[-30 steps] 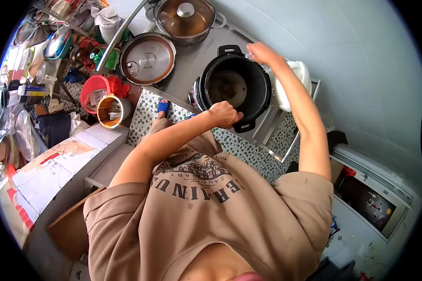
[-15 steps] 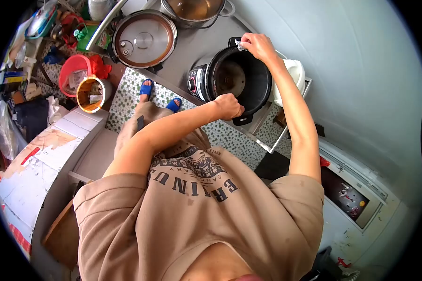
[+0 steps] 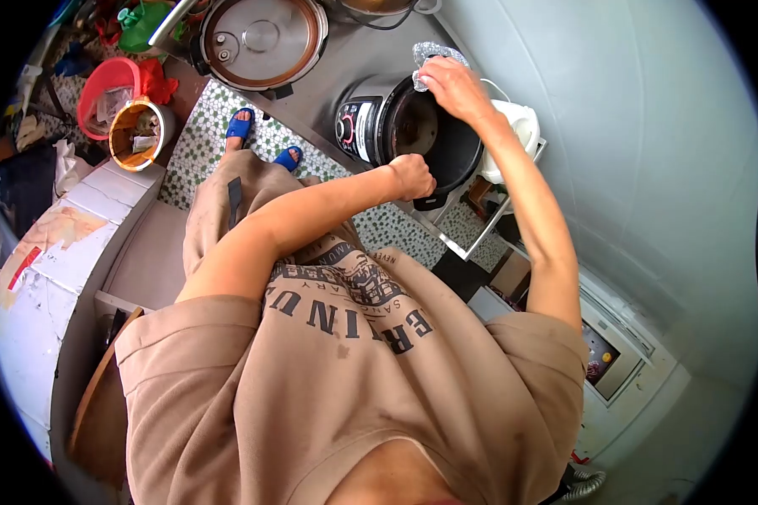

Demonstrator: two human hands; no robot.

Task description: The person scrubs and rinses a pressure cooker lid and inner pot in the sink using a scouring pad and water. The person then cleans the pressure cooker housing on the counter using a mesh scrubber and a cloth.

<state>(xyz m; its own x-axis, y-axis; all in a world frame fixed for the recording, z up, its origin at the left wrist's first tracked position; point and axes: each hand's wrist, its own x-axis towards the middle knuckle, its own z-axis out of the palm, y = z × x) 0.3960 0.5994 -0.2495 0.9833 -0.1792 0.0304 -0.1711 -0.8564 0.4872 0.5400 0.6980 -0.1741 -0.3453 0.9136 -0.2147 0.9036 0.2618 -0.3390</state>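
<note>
A black electric cooker [image 3: 459,160] stands lidless on a metal surface, its control panel [image 3: 358,126] facing left. Its dark interior shows a dull, stained round bottom. My left hand [image 3: 414,177] is closed on the cooker's near rim, beside the lower handle. At the far rim, my right hand [image 3: 453,84] pinches a silvery, crinkled mesh-like piece [image 3: 434,53], part of which sticks up beyond the fingers. A round steel lid [image 3: 261,38] with a brown ring lies left of the cooker.
A white container [image 3: 518,126] stands right of the cooker, inside a metal rail. On the left are a red basin [image 3: 101,88], a bucket with an orange-stained inside [image 3: 126,139] and a tiled ledge [image 3: 67,244]. Part of a pot [image 3: 379,7] shows at the top.
The view has shifted, so the cooker and lid sit higher in it. My right hand has moved along the far rim towards the upper handle, and more of the silvery piece shows. My left hand stays at the near rim.
</note>
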